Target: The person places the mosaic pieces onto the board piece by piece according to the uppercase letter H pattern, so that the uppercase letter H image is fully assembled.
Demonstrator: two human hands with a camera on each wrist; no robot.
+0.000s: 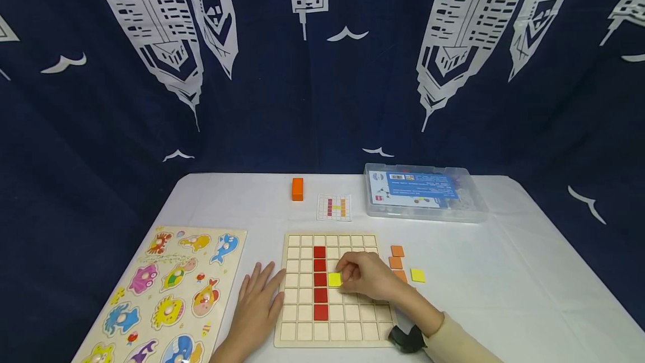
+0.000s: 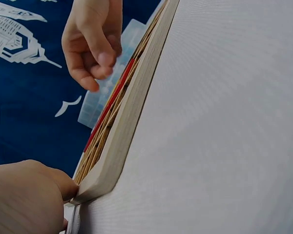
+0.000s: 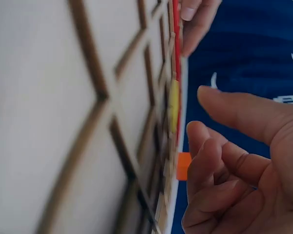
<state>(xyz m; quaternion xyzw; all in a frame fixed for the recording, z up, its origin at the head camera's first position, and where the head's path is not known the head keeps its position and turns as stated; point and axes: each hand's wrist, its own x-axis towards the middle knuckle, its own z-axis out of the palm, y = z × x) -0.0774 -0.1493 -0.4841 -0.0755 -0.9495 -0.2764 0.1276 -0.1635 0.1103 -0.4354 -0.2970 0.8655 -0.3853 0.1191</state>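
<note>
A wooden grid board (image 1: 294, 331) lies on the table, with a column of several red tiles (image 1: 320, 279) set in its squares. One yellow tile (image 1: 334, 279) sits in the square just right of the middle red tile. My right hand (image 1: 370, 276) hovers at that yellow tile. In the right wrist view, the thumb (image 3: 244, 109) stands apart from the bent fingers, and nothing is between them. Flat beside the board's left edge lies my left hand (image 1: 257, 307), fingers stretched out and the thumb touching the edge.
Right of the board lie loose orange tiles (image 1: 397, 251) and a yellow tile (image 1: 417, 275). Behind it are a pattern card (image 1: 334, 207), an orange block (image 1: 298, 189) and a clear plastic case (image 1: 425, 213). An animal puzzle board (image 1: 173, 273) lies at left.
</note>
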